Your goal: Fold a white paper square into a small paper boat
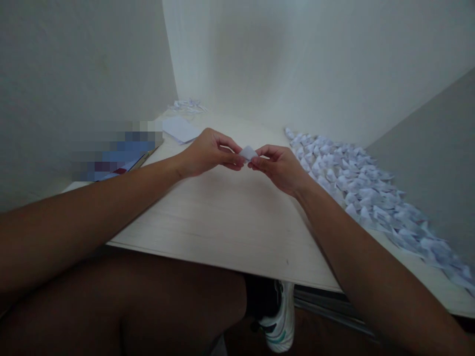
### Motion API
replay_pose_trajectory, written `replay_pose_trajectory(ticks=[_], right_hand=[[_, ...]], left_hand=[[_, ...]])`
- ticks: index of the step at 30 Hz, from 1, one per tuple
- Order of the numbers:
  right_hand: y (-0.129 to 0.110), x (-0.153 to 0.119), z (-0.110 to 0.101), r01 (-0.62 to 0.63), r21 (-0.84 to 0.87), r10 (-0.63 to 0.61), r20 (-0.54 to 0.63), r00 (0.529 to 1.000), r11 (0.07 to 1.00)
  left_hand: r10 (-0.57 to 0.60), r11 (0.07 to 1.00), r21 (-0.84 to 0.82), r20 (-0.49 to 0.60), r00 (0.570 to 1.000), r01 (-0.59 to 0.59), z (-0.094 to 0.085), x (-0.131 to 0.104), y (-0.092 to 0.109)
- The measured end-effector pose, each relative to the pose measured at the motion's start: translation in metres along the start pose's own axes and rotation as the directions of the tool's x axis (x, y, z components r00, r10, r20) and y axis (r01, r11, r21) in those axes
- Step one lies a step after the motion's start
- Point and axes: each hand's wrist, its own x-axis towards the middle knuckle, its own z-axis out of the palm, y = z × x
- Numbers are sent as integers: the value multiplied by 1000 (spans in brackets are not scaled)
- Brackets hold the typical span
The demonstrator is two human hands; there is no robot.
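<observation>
Between my two hands is a small folded piece of white paper (248, 153), held up above the table. My left hand (213, 151) pinches its left side with thumb and fingers. On the opposite side, my right hand (278, 165) grips the right edge in a closed pinch. The exact folds are too small to make out. To the right of my right hand lies a broad spread of small folded white paper pieces (356, 178), set close together in rows. Beyond my left wrist rests a stack of flat white paper (180, 129).
A pale wooden table (222, 217) runs up to walls at the back and sides. Thin white paper scraps (189, 106) lie in the far corner. A partly pixelated blue item (126, 153) sits at the left edge. Below the front edge show a leg and a shoe (280, 321).
</observation>
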Motion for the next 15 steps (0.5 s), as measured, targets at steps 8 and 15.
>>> replay_pose_trajectory(ticks=[8,15], right_hand=[[7,3,-10,5,4,-5,59,998,1000],[10,4,-12,27,-14,-25,122,992,1000]], left_hand=[[-93,985,-143,14,996,94,7,-1,-10],[-92,996,13,113,989,91,0,0,-6]])
